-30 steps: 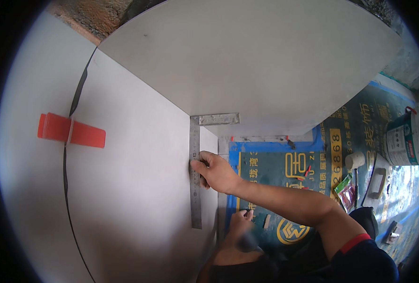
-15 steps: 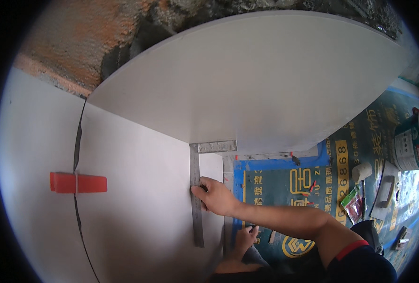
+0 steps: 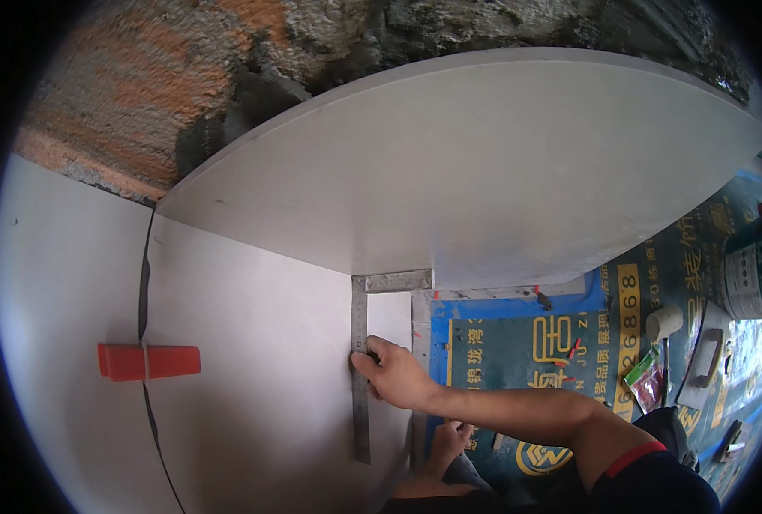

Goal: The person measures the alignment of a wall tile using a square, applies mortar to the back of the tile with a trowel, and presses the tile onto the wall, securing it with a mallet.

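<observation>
My right hand (image 3: pixel 394 374) grips the long blade of a metal square (image 3: pixel 360 317), whose short arm sits at the corner between an upper pale panel (image 3: pixel 518 154) and the white tiled surface (image 3: pixel 261 325) at left. My left hand (image 3: pixel 451 441) is lower, beside the tile's right edge, fingers closed; whatever they hold is too small to make out. A red wedge (image 3: pixel 162 363) with a translucent clip sits across the dark joint on the left.
Rough plaster (image 3: pixel 124 86) borders the panel above. At right, a green floor sheet (image 3: pixel 510 343) with blue tape carries a bucket (image 3: pixel 750 272), white-headed mallet (image 3: pixel 662 322), trowel (image 3: pixel 702 351), coloured packet (image 3: pixel 645 384) and small red pieces (image 3: pixel 574 349).
The view has shifted, lowering the scene in the picture and showing more rough plaster above. My right hand still grips the square at the corner; my left hand remains low beside the tile.
</observation>
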